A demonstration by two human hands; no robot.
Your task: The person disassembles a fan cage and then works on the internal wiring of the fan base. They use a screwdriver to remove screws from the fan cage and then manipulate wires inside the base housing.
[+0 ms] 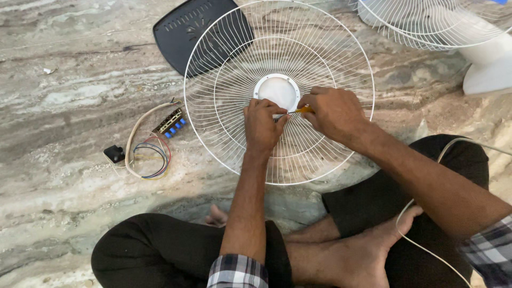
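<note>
White wire fan guard (320, 64) flat on stone floor (64, 106), under both hands. Left hand (262, 124) pinches hub rim; right hand (333, 113) grips yellow-handled screwdriver (302, 110). Guard likely light, springy; hold by rim.

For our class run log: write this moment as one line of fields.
left hand: on grille by hub | right hand: holds screwdriver | floor: black cover, wired switch

Orange-handled tool (304, 110): tip hidden btwn hands, prob. a screwdriver. Second white wire fan guard (432, 21) and white plastic fan body (490, 64) cut off at top/right edges. Thin white cord (421, 245) runs out of frame at bottom.
</note>
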